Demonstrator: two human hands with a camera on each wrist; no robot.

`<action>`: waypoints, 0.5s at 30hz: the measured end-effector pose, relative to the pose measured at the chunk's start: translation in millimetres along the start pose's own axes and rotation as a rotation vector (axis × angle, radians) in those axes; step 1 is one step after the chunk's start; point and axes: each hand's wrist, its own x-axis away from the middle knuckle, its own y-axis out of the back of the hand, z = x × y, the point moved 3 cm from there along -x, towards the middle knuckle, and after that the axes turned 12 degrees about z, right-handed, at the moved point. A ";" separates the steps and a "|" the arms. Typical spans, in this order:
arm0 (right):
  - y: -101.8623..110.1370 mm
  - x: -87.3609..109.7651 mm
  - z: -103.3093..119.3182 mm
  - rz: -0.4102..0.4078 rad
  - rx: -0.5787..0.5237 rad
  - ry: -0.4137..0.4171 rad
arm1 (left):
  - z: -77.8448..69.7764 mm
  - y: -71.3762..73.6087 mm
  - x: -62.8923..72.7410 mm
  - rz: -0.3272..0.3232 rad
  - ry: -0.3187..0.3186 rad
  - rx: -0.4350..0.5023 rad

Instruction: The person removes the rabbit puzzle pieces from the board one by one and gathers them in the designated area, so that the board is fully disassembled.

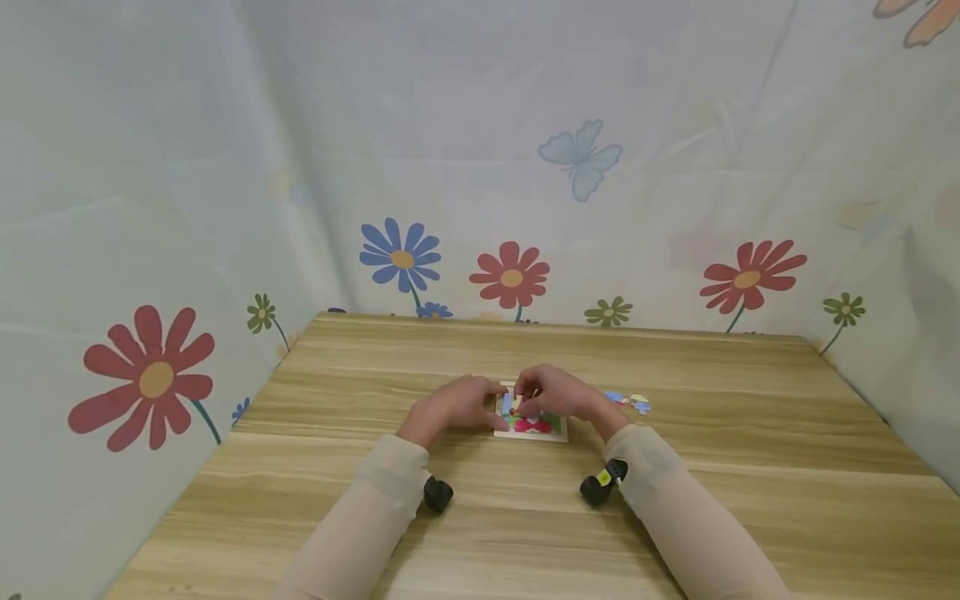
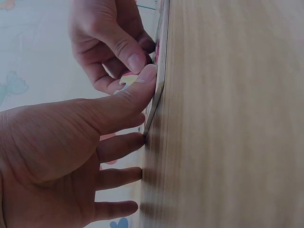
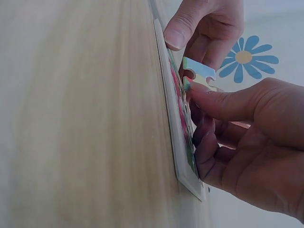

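Note:
A small square jigsaw puzzle board [image 1: 553, 437] with a pale frame and a red, green and blue picture lies on the table. My left hand [image 1: 457, 403] is at its left side, the thumb [image 2: 145, 78] resting on the frame edge and the other fingers stretched out toward the tabletop. Over the board, my right hand [image 1: 558, 392] pinches a puzzle piece [image 3: 200, 70] between thumb and fingers. Light blue and pale yellow show on this piece, which stands tilted above the picture. The right fingers cover part of the board.
Loose puzzle pieces [image 1: 639, 405] in blue and yellow lie on the wooden table [image 1: 510, 533], just right of the right hand. Behind the table hangs a pale curtain [image 1: 465, 125] printed with flowers and butterflies. Black wrist cameras [image 1: 438, 494] sit on both sleeves.

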 end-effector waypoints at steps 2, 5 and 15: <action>0.8 0.0 -1.5 -0.004 -0.021 0.007 | -0.5 0.2 -0.2 -0.004 0.002 -0.002; 1.6 0.2 -3.5 -0.022 -0.054 0.020 | -0.8 -0.8 0.7 -0.002 0.016 -0.013; 24.9 32.9 0.3 -0.130 -0.174 -0.029 | -1.2 -0.6 0.7 -0.007 0.024 0.012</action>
